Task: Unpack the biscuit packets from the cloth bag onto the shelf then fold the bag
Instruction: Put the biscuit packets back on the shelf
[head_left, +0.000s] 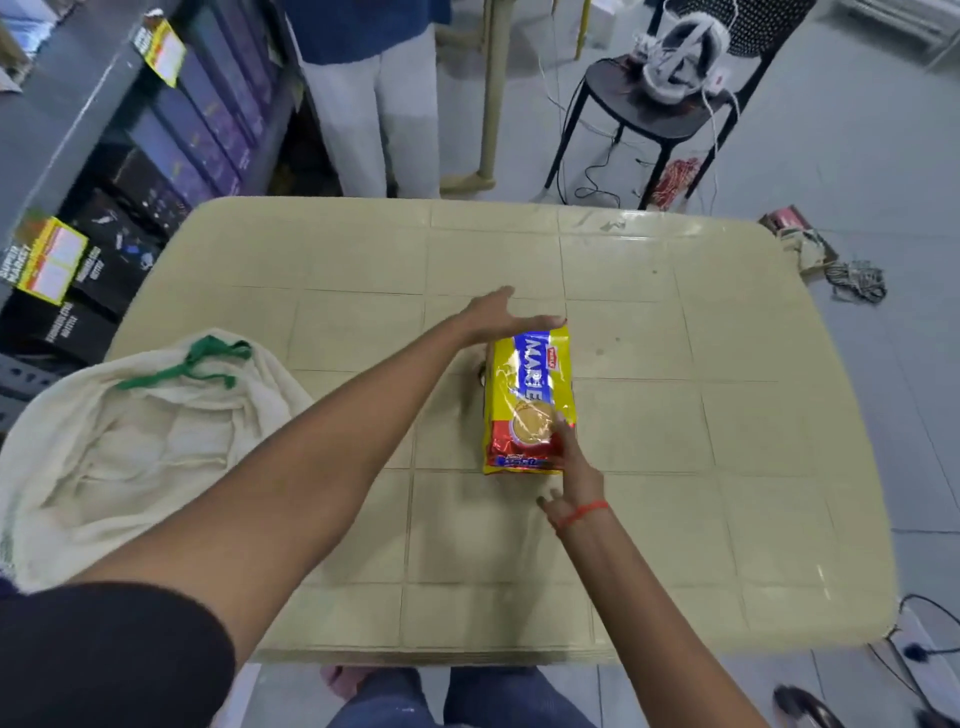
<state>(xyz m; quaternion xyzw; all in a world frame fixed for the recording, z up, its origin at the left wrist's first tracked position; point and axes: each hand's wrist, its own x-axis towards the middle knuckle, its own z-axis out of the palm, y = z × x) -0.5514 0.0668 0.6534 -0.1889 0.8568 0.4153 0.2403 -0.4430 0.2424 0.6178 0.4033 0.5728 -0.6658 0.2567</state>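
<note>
Because the packet (527, 395) is a sealed glossy film wrap around biscuits, it is judged to be light, fairly stiff along its length, slick on its faces and fragile inside. Squeezing and dropping are to be avoided. A hold is best taken across the two long sides near the middle, or at both ends together, not by the crimped end seals.

The packet is yellow, with a blue band at the far end, a red band at the near end and a biscuit pictured between them. It lies flat near the middle of the table (675, 415), with its long axis running near to far. It is well apart from the bag (145, 441), which is slumped at the near left corner with its green cord (208, 358) on top.

The left hand (498, 319) is laid against the far end, fingers straight and together. The right hand (571, 467) is set on the near right corner, fingers extended onto the film. Nothing is pinched by either hand. The shelf (67, 119) is seen at the far left.
</note>
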